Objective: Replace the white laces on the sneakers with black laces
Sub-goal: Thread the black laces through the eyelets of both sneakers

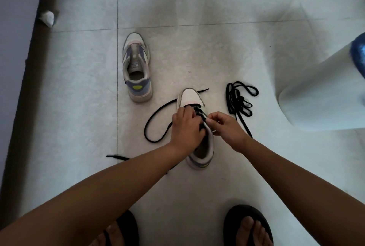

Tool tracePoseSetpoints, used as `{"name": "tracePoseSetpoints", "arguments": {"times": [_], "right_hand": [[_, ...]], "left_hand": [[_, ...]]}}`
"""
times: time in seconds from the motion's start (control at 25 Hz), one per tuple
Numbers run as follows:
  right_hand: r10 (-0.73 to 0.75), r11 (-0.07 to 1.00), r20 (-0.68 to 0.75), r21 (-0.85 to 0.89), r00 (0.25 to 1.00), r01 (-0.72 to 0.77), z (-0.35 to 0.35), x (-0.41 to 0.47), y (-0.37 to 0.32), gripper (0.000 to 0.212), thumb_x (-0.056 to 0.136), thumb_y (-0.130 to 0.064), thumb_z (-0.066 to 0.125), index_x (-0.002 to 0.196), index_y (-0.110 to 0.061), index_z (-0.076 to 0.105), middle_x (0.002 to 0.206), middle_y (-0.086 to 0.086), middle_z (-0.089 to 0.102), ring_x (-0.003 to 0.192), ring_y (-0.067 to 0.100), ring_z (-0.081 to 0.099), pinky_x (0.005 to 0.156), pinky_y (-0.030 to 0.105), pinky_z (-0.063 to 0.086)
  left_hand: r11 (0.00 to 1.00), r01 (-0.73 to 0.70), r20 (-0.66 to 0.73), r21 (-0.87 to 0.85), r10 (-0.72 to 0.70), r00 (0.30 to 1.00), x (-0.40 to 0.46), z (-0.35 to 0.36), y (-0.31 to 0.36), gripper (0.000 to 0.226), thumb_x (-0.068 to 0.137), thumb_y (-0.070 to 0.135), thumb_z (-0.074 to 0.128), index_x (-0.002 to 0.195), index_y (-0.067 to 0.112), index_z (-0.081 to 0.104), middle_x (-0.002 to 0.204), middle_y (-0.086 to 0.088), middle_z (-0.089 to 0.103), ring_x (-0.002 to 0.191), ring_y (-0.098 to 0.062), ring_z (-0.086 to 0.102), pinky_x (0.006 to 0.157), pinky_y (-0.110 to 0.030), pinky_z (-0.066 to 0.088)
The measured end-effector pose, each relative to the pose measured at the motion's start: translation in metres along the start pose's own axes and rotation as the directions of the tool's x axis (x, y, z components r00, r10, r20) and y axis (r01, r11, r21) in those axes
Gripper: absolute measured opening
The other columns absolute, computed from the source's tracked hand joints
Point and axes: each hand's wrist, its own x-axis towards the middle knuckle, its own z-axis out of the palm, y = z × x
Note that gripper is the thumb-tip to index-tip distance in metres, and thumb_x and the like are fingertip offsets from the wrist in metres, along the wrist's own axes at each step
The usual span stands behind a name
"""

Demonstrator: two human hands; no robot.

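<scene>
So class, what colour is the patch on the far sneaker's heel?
Yellow-green, on the far sneaker, clearest in the head view.

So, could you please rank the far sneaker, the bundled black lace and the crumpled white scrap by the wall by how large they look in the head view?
1. Far sneaker, largest.
2. Bundled black lace, a bit smaller in spread; it lies slightly nearer the camera, so this gap is unsure.
3. Crumpled white scrap, clearly smallest, though farthest.
</scene>
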Motion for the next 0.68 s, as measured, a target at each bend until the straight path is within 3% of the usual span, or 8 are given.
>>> {"name": "tracePoseSetpoints", "arguments": {"times": [0.16,0.32,0.44,0.56,0.68], "right_hand": [[0.071,0.997,-0.051,-0.011,0.996,-0.071,0.011,0.004,-0.001,0.018,0.098,-0.026,0.049,0.084,-0.019,0.059,0.077,-0.004,0.059,0.068,0.007,0.052,0.060,0.017,0.044],[0.119,0.990,-0.057,0.084,0.991,-0.114,0.013,-0.003,0.000,0.012,0.099,-0.024,0.045,0.098,-0.018,0.055,0.083,0.000,0.059,0.073,0.010,0.054,0.063,0.019,0.047],[0.014,1.000,-0.029,0.023,0.999,-0.014,0.011,-0.010,0.003,0.010,0.095,-0.022,0.054,0.103,-0.019,0.059,0.091,0.000,0.063,0.081,0.006,0.059,0.069,0.013,0.051],[-0.096,0.986,-0.082,-0.143,0.992,0.084,0.016,-0.013,0.007,0.005,0.093,-0.017,0.056,0.096,-0.017,0.060,0.086,-0.006,0.063,0.078,0.003,0.058,0.068,0.007,0.044],[-0.137,0.965,-0.139,-0.244,0.981,0.100,0.021,-0.014,0.010,0.010,0.095,-0.016,0.053,0.089,-0.022,0.058,0.081,-0.012,0.061,0.072,-0.005,0.055,0.064,0.003,0.040]], "left_hand": [[0.992,-0.111,-0.135,-0.063,0.102,0.986,-0.005,0.001,-0.001,0.007,0.077,0.009,0.068,0.074,0.003,0.071,0.083,-0.015,0.061,0.088,-0.037,0.055,0.071,-0.038,0.045],[0.975,-0.025,-0.021,-0.223,0.020,1.000,-0.009,0.010,-0.002,0.015,0.087,0.008,0.054,0.086,-0.003,0.065,0.105,-0.017,0.056,0.112,-0.033,0.040,0.096,-0.028,0.030],[0.957,-0.015,0.000,-0.291,0.015,1.000,-0.013,0.012,-0.008,0.016,0.088,0.008,0.053,0.086,-0.004,0.062,0.114,-0.016,0.054,0.116,-0.029,0.036,0.095,-0.020,0.024],[0.924,0.000,0.055,-0.383,0.022,0.998,-0.013,0.011,-0.013,0.014,0.087,0.009,0.055,0.079,-0.002,0.059,0.120,-0.013,0.051,0.120,-0.025,0.032,0.092,-0.011,0.018],[0.883,0.037,0.125,-0.467,0.025,0.992,-0.014,0.006,-0.020,0.017,0.083,0.009,0.060,0.067,0.007,0.053,0.123,-0.008,0.050,0.121,-0.023,0.033,0.090,-0.013,0.022]]}}
